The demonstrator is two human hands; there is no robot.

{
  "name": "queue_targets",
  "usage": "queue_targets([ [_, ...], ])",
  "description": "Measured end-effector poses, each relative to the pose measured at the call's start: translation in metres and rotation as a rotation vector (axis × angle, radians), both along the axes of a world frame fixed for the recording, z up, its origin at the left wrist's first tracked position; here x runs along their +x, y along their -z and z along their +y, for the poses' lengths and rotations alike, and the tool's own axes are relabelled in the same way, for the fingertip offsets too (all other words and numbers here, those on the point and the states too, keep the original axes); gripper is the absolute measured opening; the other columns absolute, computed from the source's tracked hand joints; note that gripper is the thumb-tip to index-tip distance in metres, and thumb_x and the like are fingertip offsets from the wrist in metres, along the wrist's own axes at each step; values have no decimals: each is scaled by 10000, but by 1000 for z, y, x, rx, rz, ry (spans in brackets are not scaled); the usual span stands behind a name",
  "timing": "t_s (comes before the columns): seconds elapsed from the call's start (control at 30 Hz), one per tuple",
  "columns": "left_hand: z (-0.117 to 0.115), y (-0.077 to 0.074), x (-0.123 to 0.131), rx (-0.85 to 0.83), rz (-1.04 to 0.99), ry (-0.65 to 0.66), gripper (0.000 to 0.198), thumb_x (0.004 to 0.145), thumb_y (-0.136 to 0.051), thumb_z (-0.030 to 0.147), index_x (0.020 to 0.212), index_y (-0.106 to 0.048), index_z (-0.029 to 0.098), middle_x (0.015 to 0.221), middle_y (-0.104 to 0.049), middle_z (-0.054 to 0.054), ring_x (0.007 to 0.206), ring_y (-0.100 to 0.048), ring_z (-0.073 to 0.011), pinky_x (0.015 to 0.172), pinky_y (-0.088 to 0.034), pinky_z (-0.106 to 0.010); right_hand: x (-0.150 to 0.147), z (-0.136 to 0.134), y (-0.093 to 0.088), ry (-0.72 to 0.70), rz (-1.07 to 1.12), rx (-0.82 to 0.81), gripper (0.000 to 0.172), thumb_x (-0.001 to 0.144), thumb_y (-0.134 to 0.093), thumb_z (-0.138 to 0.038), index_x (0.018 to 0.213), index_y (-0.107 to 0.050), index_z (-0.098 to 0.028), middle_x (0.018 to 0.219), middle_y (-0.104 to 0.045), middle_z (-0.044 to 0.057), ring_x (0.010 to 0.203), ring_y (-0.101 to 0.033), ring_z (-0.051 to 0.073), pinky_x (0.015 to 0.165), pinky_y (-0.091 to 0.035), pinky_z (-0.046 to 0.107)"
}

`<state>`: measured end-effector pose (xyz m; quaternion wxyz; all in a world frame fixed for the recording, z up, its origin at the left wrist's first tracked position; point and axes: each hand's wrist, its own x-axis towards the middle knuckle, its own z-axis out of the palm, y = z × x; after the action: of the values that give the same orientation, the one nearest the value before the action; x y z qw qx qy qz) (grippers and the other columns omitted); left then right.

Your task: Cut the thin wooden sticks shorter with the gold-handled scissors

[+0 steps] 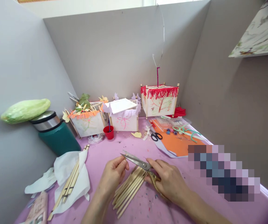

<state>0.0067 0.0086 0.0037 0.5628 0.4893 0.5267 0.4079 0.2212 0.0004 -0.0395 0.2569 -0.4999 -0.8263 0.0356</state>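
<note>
My right hand (168, 177) is closed around the gold handles of a pair of scissors (138, 161). Their silver blades point left and are slightly apart. At the blade tips, my left hand (115, 169) is pinched together, its thumb and forefinger close to the metal. Whatever sits in that pinch is too small to make out. Below the scissors, between my two hands, a bundle of pale wooden sticks (128, 191) lies on the purple tablecloth (101, 157).
White paper lanterns line the back: one orange-fringed (87, 124), one lilac (124, 121), one red-fringed (159, 104). At left are a teal bottle (59, 137), a green gourd-like thing (25, 110) and sticks on white cloth (70, 183). Black-handled scissors (156, 136) lie near orange sheets (178, 144).
</note>
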Motion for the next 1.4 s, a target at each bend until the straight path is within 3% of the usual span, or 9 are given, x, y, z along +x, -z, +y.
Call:
queue_targets([
  [0.37,1,0,2,24,13,-17,282,775,-523,404,611,-505,175,381,-217,113,367,-144,-46,387,-80,-214,-1,0,2,-25,104,-99,310,851,-584,-406,1079,-606,-196,809,-668,24,694,-628,178,638,-440,272],
  [0.5,1,-1,3,11,-109,-39,277,744,-583,402,830,-602,139,513,-432,71,351,-195,-28,378,-92,-212,-1,1,-2,-19,159,-161,265,826,-628,-390,1017,-612,-207,803,-666,3,682,-620,159,629,-437,254],
  [0.6,0,-3,3,-7,-172,-62,373,720,-613,397,994,-600,144,648,-533,37,348,-218,-19,373,-95,-210,0,2,-4,4,159,-128,390,805,-651,-423,1110,-588,-188,841,-667,25,712,-622,170,644,-448,265],
  [0.7,1,-4,2,-21,-109,-50,269,734,-581,419,746,-582,150,446,-400,77,336,-179,-34,379,-75,-218,0,1,-2,0,106,-73,528,786,-654,-483,1198,-557,-167,893,-663,61,753,-629,195,650,-460,287],
  [0.8,2,-6,2,-16,-9,-39,300,754,-540,430,594,-503,179,342,-241,103,342,-155,-49,394,-72,-222,-1,0,0,4,48,-18,558,786,-646,-495,1228,-546,-168,915,-654,76,780,-631,212,671,-469,308],
  [1.07,1,-1,0,66,150,-72,297,752,-539,408,562,-503,182,387,-228,94,383,-174,-62,413,-90,-223,-1,-2,2,15,43,3,413,842,-590,-428,1170,-588,-178,845,-666,64,742,-632,190,660,-462,280],
  [1.23,2,-1,1,27,70,-81,311,744,-556,440,579,-518,179,385,-228,99,378,-147,-58,405,-71,-221,-3,-1,3,-20,105,-73,303,853,-589,-407,1070,-621,-197,808,-680,24,688,-639,160,635,-452,252],
  [1.4,2,-6,2,-2,-72,-50,307,751,-541,452,609,-520,181,351,-242,104,352,-126,-55,390,-63,-220,-4,1,0,9,75,-26,488,780,-672,-450,1165,-582,-164,881,-676,60,756,-642,198,659,-461,285],
])
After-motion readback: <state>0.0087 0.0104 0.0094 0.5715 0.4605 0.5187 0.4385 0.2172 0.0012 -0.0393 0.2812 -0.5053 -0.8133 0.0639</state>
